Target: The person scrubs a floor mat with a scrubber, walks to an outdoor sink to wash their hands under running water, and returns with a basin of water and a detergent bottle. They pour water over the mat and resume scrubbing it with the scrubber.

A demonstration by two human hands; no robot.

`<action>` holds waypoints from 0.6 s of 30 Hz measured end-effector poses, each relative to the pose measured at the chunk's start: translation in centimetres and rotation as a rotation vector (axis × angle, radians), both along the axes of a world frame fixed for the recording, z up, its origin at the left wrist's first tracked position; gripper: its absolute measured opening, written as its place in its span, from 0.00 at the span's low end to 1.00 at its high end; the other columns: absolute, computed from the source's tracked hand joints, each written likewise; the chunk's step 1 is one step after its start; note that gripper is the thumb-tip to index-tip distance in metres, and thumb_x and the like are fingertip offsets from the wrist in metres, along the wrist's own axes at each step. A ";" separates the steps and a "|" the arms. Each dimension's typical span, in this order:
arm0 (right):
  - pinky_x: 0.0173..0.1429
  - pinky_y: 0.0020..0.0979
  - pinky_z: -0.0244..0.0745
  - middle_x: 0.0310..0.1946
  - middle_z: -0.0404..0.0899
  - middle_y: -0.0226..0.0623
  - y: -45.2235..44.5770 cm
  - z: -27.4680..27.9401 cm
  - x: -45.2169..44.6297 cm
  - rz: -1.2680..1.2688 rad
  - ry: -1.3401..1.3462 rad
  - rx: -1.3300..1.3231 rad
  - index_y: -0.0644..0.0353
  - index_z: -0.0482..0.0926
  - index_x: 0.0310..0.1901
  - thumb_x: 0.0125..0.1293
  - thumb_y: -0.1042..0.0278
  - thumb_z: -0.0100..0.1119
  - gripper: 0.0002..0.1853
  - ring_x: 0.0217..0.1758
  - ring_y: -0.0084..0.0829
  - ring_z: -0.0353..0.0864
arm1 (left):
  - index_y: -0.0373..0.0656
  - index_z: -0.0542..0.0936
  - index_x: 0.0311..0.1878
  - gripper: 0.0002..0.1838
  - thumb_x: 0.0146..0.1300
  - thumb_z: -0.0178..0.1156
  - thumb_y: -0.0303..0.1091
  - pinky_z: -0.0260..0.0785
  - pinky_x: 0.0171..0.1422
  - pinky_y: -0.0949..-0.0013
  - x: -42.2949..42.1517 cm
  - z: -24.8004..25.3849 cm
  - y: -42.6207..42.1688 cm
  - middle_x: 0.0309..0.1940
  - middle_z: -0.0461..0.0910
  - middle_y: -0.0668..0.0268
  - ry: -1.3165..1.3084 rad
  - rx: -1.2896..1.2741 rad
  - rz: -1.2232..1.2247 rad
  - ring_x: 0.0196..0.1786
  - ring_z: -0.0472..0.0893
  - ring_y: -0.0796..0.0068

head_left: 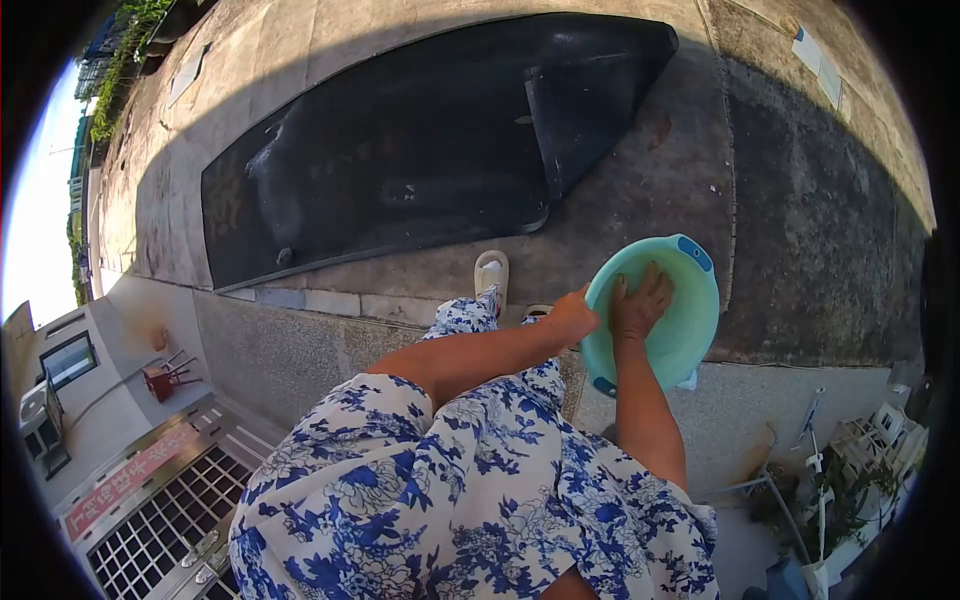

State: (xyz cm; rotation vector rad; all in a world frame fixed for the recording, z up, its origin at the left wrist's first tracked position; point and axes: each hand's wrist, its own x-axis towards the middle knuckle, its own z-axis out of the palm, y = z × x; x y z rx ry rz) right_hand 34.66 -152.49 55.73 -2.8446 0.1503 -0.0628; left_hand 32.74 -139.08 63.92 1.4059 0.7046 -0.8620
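A light green plastic basin with blue handle patches is tilted, its open side facing me. My left hand grips the basin's near-left rim, fingers wrapped round it. Inside the basin, my right hand has its fingers spread against the inner wall and holds nothing. No contents can be made out in the basin.
A large black mat lies on the concrete ahead, one corner folded over. My slippered foot is near its edge. A red stool stands at the left, and plants with a rack are at the lower right.
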 end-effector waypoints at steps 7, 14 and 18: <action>0.64 0.52 0.55 0.61 0.60 0.48 4.2 3.7 2.6 0.269 -0.045 -0.154 0.56 0.65 0.59 0.57 0.54 0.57 0.30 0.64 0.49 0.59 | 0.38 0.72 0.55 0.26 0.48 0.54 0.21 0.73 0.34 0.62 0.6 0.9 5.4 0.37 0.77 0.55 -0.008 -0.063 0.113 0.35 0.78 0.63; 0.35 0.48 0.72 0.25 0.79 0.48 9.5 6.2 4.8 0.348 0.394 -0.011 0.57 0.72 0.34 0.69 0.54 0.41 0.16 0.29 0.51 0.79 | 0.29 0.72 0.49 0.22 0.46 0.53 0.18 0.74 0.37 0.59 0.7 3.2 10.9 0.37 0.77 0.53 0.017 -0.259 0.351 0.35 0.79 0.60; 0.43 0.46 0.73 0.35 0.78 0.49 10.6 6.9 9.0 0.206 0.265 0.285 0.55 0.72 0.43 0.67 0.60 0.46 0.10 0.38 0.49 0.78 | 0.27 0.71 0.48 0.21 0.46 0.52 0.18 0.75 0.40 0.56 1.0 4.2 13.4 0.39 0.75 0.51 -0.003 -0.295 0.500 0.38 0.79 0.56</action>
